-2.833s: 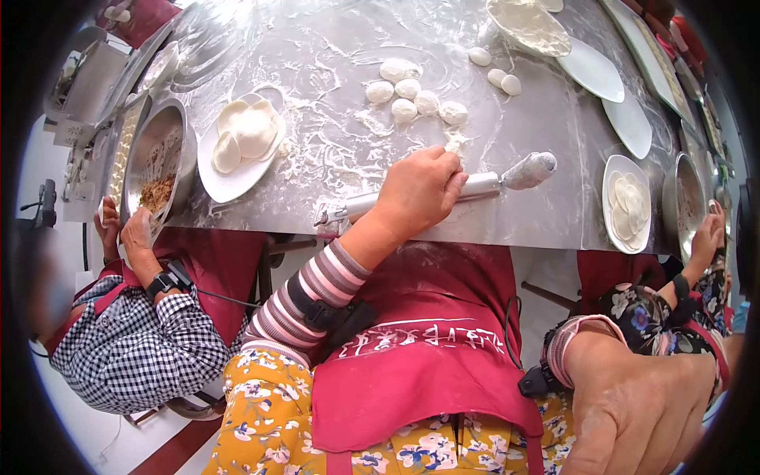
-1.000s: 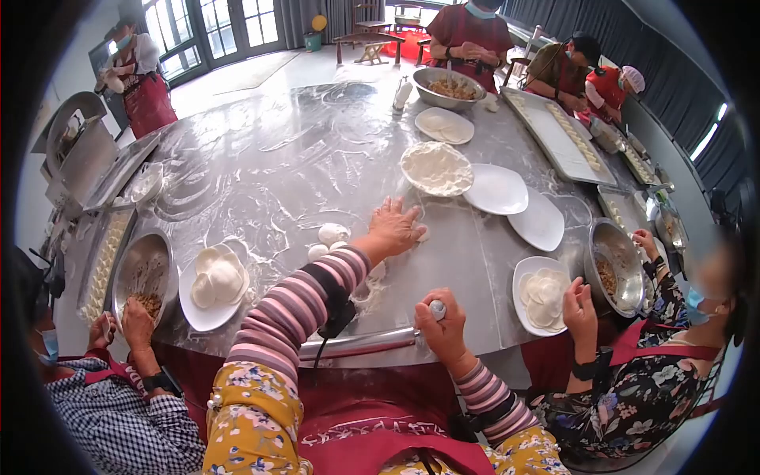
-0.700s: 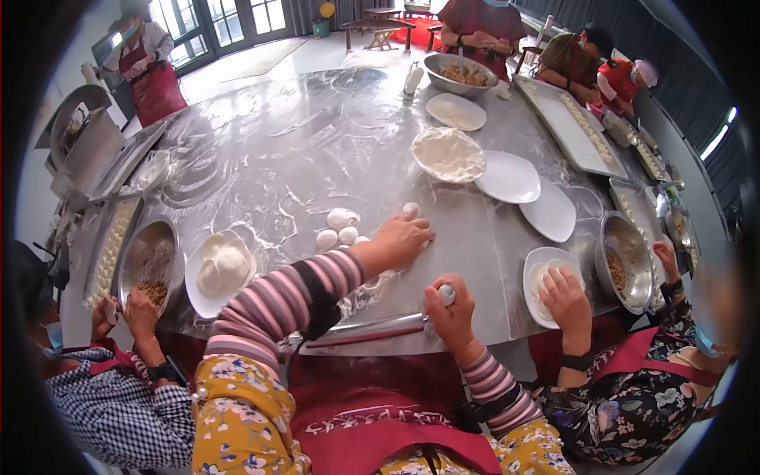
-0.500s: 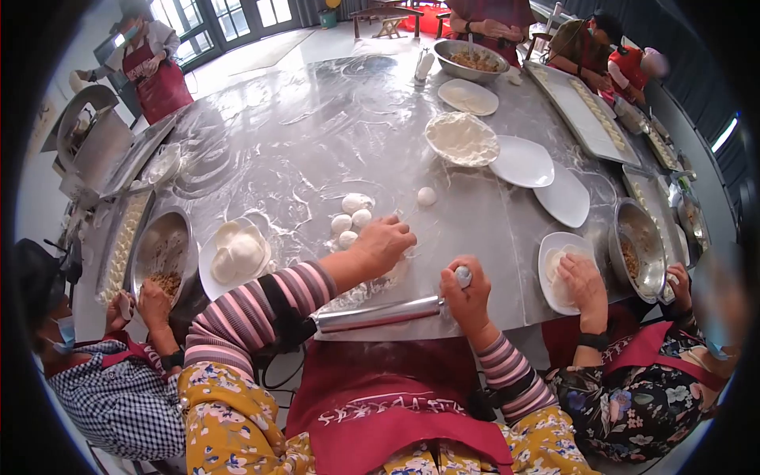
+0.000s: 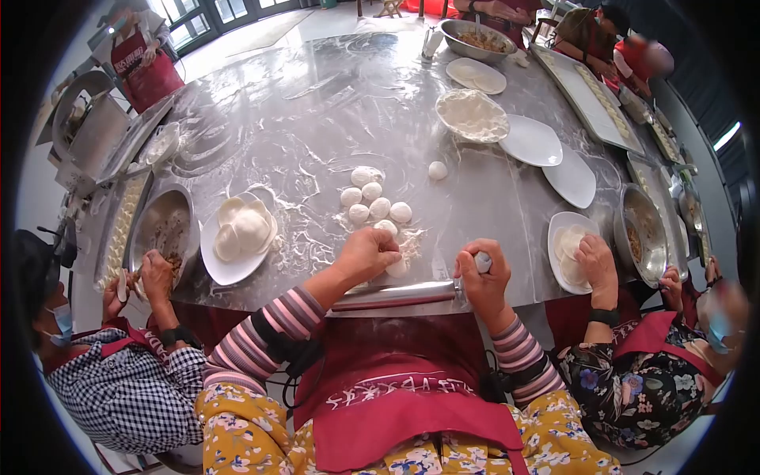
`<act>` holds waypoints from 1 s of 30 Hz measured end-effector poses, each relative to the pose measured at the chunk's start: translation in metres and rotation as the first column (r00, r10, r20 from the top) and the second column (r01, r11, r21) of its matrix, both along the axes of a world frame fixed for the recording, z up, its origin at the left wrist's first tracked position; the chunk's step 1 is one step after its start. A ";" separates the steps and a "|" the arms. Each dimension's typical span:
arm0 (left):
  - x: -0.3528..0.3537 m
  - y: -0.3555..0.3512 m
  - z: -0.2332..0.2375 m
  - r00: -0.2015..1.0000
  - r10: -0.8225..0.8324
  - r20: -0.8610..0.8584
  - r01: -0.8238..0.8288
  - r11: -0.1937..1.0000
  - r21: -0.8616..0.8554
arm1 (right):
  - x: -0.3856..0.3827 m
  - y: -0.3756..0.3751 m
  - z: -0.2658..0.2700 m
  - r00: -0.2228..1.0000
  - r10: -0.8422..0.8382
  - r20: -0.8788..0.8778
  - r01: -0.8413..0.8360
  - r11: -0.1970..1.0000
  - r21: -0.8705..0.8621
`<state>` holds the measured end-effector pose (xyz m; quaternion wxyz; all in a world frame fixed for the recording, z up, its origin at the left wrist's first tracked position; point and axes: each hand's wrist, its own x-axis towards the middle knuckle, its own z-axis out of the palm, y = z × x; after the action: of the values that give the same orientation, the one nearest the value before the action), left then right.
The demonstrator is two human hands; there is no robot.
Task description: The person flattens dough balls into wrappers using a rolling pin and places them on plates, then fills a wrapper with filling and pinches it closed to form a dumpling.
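My right hand is wrapped round the handle of a metal rolling pin, which lies along the near table edge. My left hand has its fingers pinched at a small white piece of dough just beyond the pin; the fingers partly cover it. Several floured dough balls sit in a group ahead of my left hand, and one lone dough ball lies farther off to the right. A white plate with stacked round wrappers stands left of my left hand.
A bowl of flour and white plates stand ahead to the right. Co-workers sit close on both sides, beside metal bowls of filling. One person's hand rests at a plate of wrappers on my right. Loose flour streaks the metal table.
My left hand has drawn back toward the rolling pin, its fingers now at a dough piece. More dough balls show in the group. My right hand keeps hold of the pin; the view has shifted.
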<state>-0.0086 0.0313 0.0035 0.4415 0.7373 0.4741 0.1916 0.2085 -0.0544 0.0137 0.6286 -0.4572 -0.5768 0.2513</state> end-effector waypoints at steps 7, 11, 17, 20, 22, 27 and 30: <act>0.004 -0.010 0.022 0.992 -0.043 -0.115 0.057 0.991 0.122 | -0.007 0.055 -0.002 0.895 -0.250 0.370 0.179 0.960 0.215; 0.014 -0.004 0.028 0.962 -0.088 -0.258 0.147 0.964 0.222 | -0.006 0.059 -0.005 0.975 -0.124 0.183 0.122 0.992 0.020; 0.001 -0.014 0.015 0.992 0.123 -0.026 -0.126 0.982 -0.143 | -0.001 0.003 -0.014 0.970 -0.198 0.142 0.191 0.980 0.063; 0.006 -0.018 0.011 0.996 0.077 -0.038 -0.080 0.993 -0.083 | -0.007 0.029 -0.009 0.939 -0.263 0.221 0.245 0.964 0.105; 0.012 -0.013 0.016 0.995 0.024 -0.094 -0.020 0.999 0.043 | -0.011 0.055 -0.001 0.918 -0.293 0.266 0.257 0.952 0.165; 0.025 -0.001 0.022 0.975 -0.151 -0.161 0.169 0.979 0.109 | -0.009 0.058 0.000 0.897 -0.298 0.328 0.225 0.944 0.242; 0.015 -0.004 0.017 0.981 -0.151 -0.124 0.171 0.970 0.171 | 0.001 0.018 0.001 0.778 -0.369 0.508 0.221 0.918 0.330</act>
<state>0.0068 0.0275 0.0202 0.3600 0.8198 0.4170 0.1562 0.2091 -0.0369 0.0152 0.5157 -0.5122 -0.6830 -0.0718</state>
